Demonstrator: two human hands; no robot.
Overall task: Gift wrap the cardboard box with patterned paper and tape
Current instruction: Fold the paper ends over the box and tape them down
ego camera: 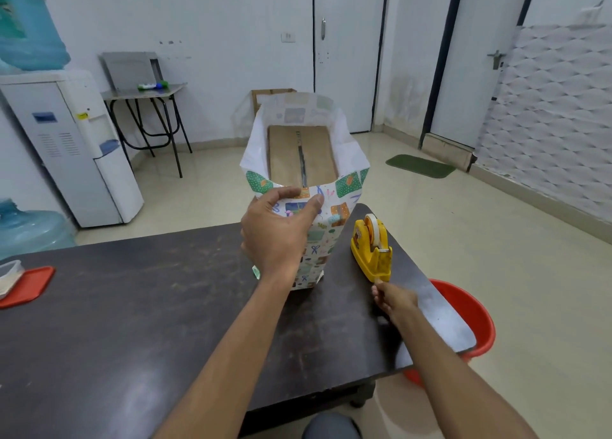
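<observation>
Left hand (278, 233) grips patterned paper (318, 240) around cardboard box (301, 157); right hand (394, 298) at tape dispenser (372, 249).

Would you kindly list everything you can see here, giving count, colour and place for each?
cardboard box: one, brown, standing upright on the table, its top end bare
patterned paper: one sheet, white with green and orange prints, wrapped around the box, rising open above it
tape dispenser: one, yellow, on the table right of the box
table: one, dark brown, foreground
lid: one, red, table's left edge, under a clear container
bucket: one, red, on the floor right of the table
water dispenser: one, white, left wall
doormat: one, green, by the door
left hand: grip on the paper's near edge
right hand: fingers pinched at the dispenser's near end, apparently on tape
</observation>
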